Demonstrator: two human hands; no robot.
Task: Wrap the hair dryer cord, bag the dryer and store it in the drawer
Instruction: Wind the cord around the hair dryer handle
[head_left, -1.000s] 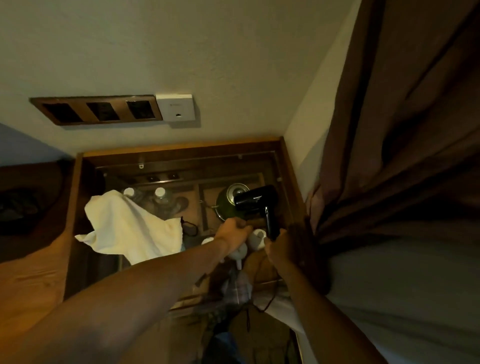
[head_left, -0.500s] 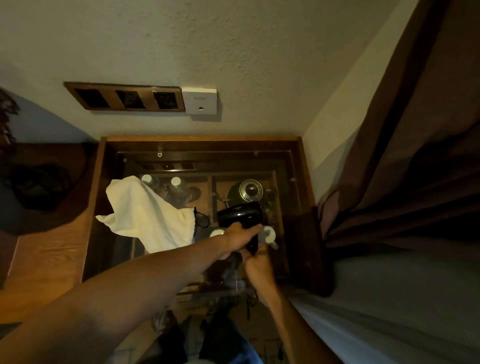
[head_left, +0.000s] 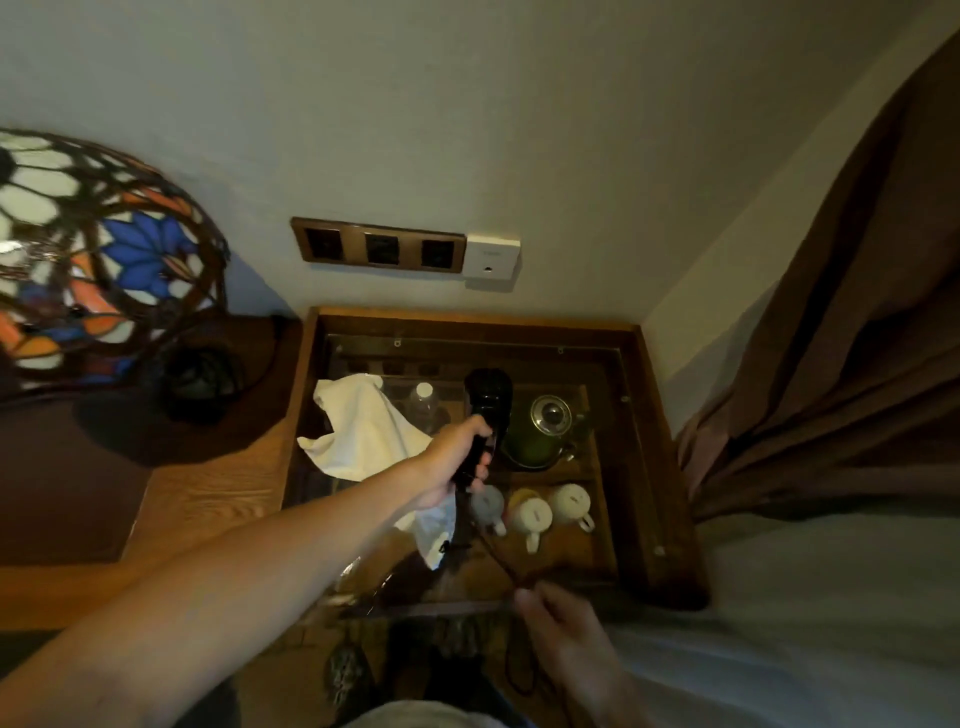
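A black hair dryer (head_left: 487, 402) is held upright over a glass-topped wooden cabinet (head_left: 670, 467). My left hand (head_left: 452, 462) is shut around its handle, nozzle end pointing away from me. The dark cord (head_left: 493, 548) runs down from the handle to my right hand (head_left: 563, 631), which pinches it near the cabinet's front edge. A white cloth bag (head_left: 363, 431) lies crumpled on the glass, left of the dryer and partly under my left wrist. No drawer front shows.
Under the glass sit a green kettle (head_left: 543, 431), three white cups (head_left: 532, 512) and water bottles (head_left: 423, 402). A stained-glass lamp (head_left: 93, 260) stands on the wooden desk at left. Wall sockets (head_left: 379, 252) are above. A brown curtain (head_left: 831, 364) and white bedding (head_left: 805, 623) fill the right.
My left hand took the dryer's handle and raised it further back. My right hand let go of the handle and slid down along the cord toward me. The view swung left, showing the lamp.
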